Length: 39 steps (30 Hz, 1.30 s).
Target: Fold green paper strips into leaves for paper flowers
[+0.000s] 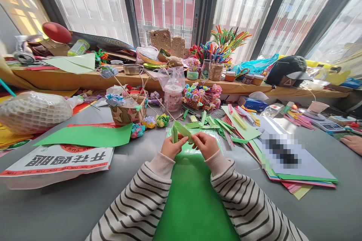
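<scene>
- Paper strip (181, 130), light green and folded, has its long axis running from upper left down to the right; I see its left end bent downward.
- It sits between both hands, above the green sheet (192, 196) on the grey surface (70, 203).
- My left hand (172, 147) pinches its left end, fingers closed.
- My right hand (206, 144) pinches the right end likewise.
</scene>
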Each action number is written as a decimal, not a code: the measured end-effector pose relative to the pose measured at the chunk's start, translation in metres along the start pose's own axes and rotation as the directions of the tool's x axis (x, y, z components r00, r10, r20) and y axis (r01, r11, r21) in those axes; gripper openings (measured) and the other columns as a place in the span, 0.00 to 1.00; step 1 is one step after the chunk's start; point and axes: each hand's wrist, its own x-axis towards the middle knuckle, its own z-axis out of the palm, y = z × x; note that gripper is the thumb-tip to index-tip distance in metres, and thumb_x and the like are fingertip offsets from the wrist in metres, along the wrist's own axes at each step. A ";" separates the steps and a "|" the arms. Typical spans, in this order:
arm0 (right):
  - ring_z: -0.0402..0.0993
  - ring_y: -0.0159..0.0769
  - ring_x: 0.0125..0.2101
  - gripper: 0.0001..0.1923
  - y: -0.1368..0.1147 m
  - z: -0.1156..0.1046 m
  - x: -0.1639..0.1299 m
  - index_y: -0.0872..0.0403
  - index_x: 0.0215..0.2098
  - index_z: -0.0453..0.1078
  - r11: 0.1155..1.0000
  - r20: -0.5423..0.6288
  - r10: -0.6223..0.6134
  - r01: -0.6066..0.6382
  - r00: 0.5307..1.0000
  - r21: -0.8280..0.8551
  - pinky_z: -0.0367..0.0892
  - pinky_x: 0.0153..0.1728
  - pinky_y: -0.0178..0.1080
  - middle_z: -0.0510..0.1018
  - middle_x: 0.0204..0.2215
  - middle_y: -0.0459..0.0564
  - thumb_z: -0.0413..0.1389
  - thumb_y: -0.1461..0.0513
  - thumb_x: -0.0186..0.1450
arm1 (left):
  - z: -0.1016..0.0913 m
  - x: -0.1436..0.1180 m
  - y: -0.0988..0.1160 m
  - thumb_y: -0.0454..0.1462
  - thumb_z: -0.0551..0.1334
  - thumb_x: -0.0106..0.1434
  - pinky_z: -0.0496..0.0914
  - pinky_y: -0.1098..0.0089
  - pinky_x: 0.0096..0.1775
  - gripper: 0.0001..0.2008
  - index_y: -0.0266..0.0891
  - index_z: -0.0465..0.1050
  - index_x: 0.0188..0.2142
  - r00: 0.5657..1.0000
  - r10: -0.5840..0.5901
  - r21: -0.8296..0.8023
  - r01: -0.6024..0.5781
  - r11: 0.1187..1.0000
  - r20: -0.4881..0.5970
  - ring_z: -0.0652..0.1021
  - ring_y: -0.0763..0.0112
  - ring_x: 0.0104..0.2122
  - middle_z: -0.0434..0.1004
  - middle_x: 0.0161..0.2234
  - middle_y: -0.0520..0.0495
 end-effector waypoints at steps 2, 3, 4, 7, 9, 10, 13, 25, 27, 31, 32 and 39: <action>0.69 0.30 0.17 0.14 -0.001 -0.001 0.000 0.56 0.24 0.64 1.000 0.021 0.003 -0.003 1.000 -0.004 0.65 0.17 0.32 0.72 0.19 0.48 0.46 0.55 0.56 | 0.000 -0.001 0.002 0.40 0.64 0.39 0.45 0.77 0.12 0.12 0.33 0.66 0.20 1.000 -0.005 -0.008 0.005 1.000 -0.006 0.54 0.85 0.08 0.51 0.07 0.61; 0.69 0.30 0.17 0.13 -0.001 -0.002 0.001 0.57 0.24 0.64 1.000 0.023 0.001 0.000 1.000 -0.010 0.65 0.17 0.32 0.72 0.19 0.48 0.46 0.55 0.56 | 0.000 -0.001 0.003 0.40 0.65 0.38 0.45 0.77 0.12 0.12 0.33 0.66 0.19 1.000 -0.011 -0.016 0.011 1.000 -0.008 0.54 0.85 0.08 0.50 0.07 0.61; 0.69 0.30 0.17 0.13 -0.001 -0.003 0.001 0.57 0.25 0.64 1.000 0.019 -0.006 0.007 1.000 -0.020 0.65 0.17 0.31 0.71 0.19 0.48 0.46 0.55 0.56 | 0.000 -0.002 0.004 0.39 0.65 0.38 0.45 0.77 0.12 0.12 0.33 0.66 0.19 1.000 -0.019 -0.026 0.019 0.999 -0.010 0.54 0.85 0.08 0.50 0.07 0.61; 0.69 0.30 0.20 0.10 -0.002 -0.006 0.001 0.57 0.30 0.64 0.992 0.006 -0.077 0.077 0.997 -0.095 0.65 0.18 0.31 0.72 0.22 0.48 0.48 0.58 0.56 | 0.000 -0.002 0.005 0.39 0.65 0.37 0.45 0.77 0.12 0.12 0.33 0.66 0.19 0.999 -0.043 -0.044 0.042 0.998 -0.013 0.54 0.85 0.08 0.49 0.06 0.62; 0.69 0.30 0.22 0.09 -0.002 -0.008 0.002 0.56 0.32 0.65 0.969 0.005 -0.157 0.155 0.988 -0.193 0.65 0.20 0.31 0.73 0.24 0.48 0.50 0.60 0.55 | 0.000 -0.002 0.005 0.40 0.64 0.38 0.45 0.78 0.12 0.12 0.33 0.65 0.19 0.999 -0.051 -0.041 0.051 0.998 -0.010 0.54 0.85 0.08 0.49 0.06 0.62; 0.69 0.30 0.23 0.09 -0.002 -0.009 0.002 0.56 0.32 0.65 0.949 0.007 -0.201 0.197 0.979 -0.248 0.65 0.21 0.31 0.73 0.24 0.48 0.50 0.60 0.54 | -0.001 -0.001 0.004 0.40 0.64 0.38 0.45 0.78 0.12 0.12 0.33 0.65 0.18 0.999 -0.054 -0.036 0.054 0.998 -0.008 0.54 0.85 0.08 0.49 0.06 0.62; 0.68 0.29 0.21 0.07 -0.001 -0.009 0.002 0.57 0.31 0.66 0.869 0.014 -0.322 0.301 0.947 -0.394 0.64 0.22 0.31 0.74 0.24 0.48 0.50 0.62 0.55 | -0.001 0.000 0.001 0.40 0.64 0.37 0.46 0.78 0.12 0.13 0.34 0.63 0.16 0.999 -0.051 -0.012 0.051 0.999 -0.005 0.54 0.85 0.07 0.49 0.05 0.62; 0.67 0.30 0.19 0.09 0.001 -0.003 -0.002 0.58 0.25 0.67 0.532 0.046 -0.625 0.469 0.779 -0.705 0.61 0.23 0.32 0.72 0.18 0.48 0.46 0.66 0.57 | 0.000 -0.001 0.000 0.44 0.61 0.42 0.49 0.77 0.12 0.15 0.34 0.63 0.12 1.000 0.010 0.126 -0.012 0.992 0.018 0.55 0.84 0.07 0.50 0.04 0.59; 0.66 0.29 0.18 0.09 0.001 -0.003 -0.002 0.58 0.25 0.67 0.542 0.039 -0.615 0.458 0.788 -0.705 0.61 0.22 0.31 0.72 0.18 0.48 0.46 0.66 0.56 | 0.000 -0.001 0.000 0.44 0.60 0.43 0.50 0.77 0.13 0.15 0.33 0.65 0.13 1.000 0.018 0.138 -0.021 0.990 0.024 0.55 0.84 0.07 0.50 0.04 0.59; 0.65 0.28 0.18 0.09 0.002 -0.002 -0.003 0.59 0.27 0.67 0.579 0.023 -0.592 0.446 0.805 -0.682 0.61 0.23 0.31 0.72 0.19 0.49 0.46 0.66 0.55 | -0.001 -0.001 -0.002 0.44 0.60 0.43 0.50 0.77 0.13 0.15 0.33 0.65 0.13 1.000 0.023 0.133 -0.025 0.991 0.014 0.55 0.84 0.07 0.50 0.04 0.59; 0.65 0.28 0.18 0.09 0.003 -0.002 -0.004 0.59 0.27 0.68 0.595 0.020 -0.582 0.442 0.813 -0.672 0.61 0.23 0.31 0.73 0.19 0.49 0.46 0.66 0.54 | -0.001 0.000 -0.002 0.44 0.60 0.43 0.50 0.77 0.13 0.15 0.33 0.65 0.13 1.000 0.023 0.130 -0.024 0.991 0.012 0.55 0.84 0.07 0.50 0.04 0.59; 0.66 0.27 0.19 0.09 -0.002 -0.003 -0.005 0.57 0.30 0.68 0.805 -0.018 -0.408 0.351 0.913 -0.479 0.63 0.23 0.31 0.74 0.23 0.48 0.46 0.65 0.54 | 0.000 -0.001 -0.001 0.43 0.61 0.42 0.49 0.76 0.12 0.16 0.36 0.59 0.11 0.999 0.034 0.090 -0.032 0.995 -0.025 0.55 0.83 0.07 0.50 0.04 0.60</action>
